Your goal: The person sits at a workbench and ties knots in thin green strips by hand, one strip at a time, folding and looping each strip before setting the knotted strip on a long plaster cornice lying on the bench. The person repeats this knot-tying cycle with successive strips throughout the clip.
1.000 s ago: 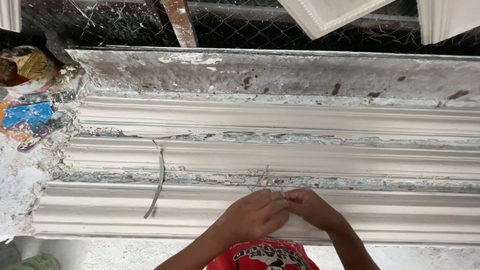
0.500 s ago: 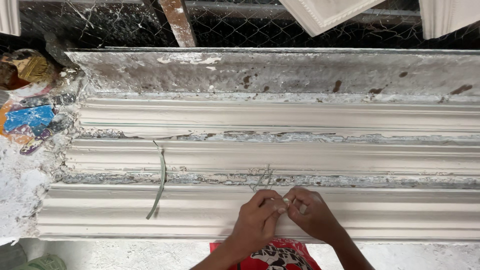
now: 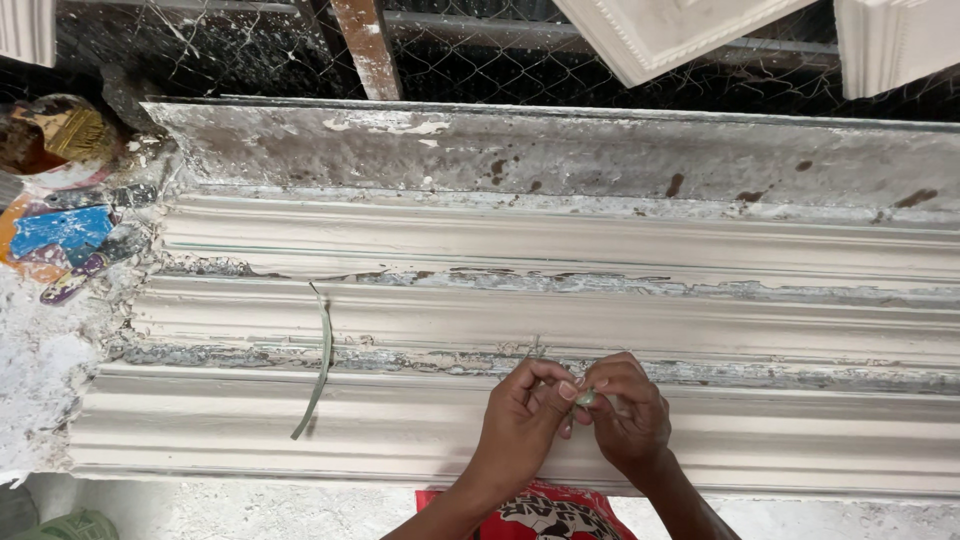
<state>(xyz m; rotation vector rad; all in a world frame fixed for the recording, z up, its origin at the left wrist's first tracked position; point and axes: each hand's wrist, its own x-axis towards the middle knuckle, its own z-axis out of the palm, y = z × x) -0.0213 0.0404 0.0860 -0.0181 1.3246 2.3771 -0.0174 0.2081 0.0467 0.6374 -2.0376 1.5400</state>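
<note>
Long white plaster cornice mouldings lie side by side across a workbench. My left hand and my right hand meet over the nearest moulding, fingertips pinched together on a small pale greenish strip. A thin wisp of fibre sticks up from the seam just above my hands. A longer green strip lies loose across the mouldings to the left.
A rough grey plaster-caked slab runs along the back. Wire mesh and white plaster pieces are behind it. A worn brush and coloured scraps sit at far left on a plaster-crusted surface.
My hands have drawn slightly toward me and to the right, and closed tighter around the small strip. The mouldings and loose green strip have not moved.
</note>
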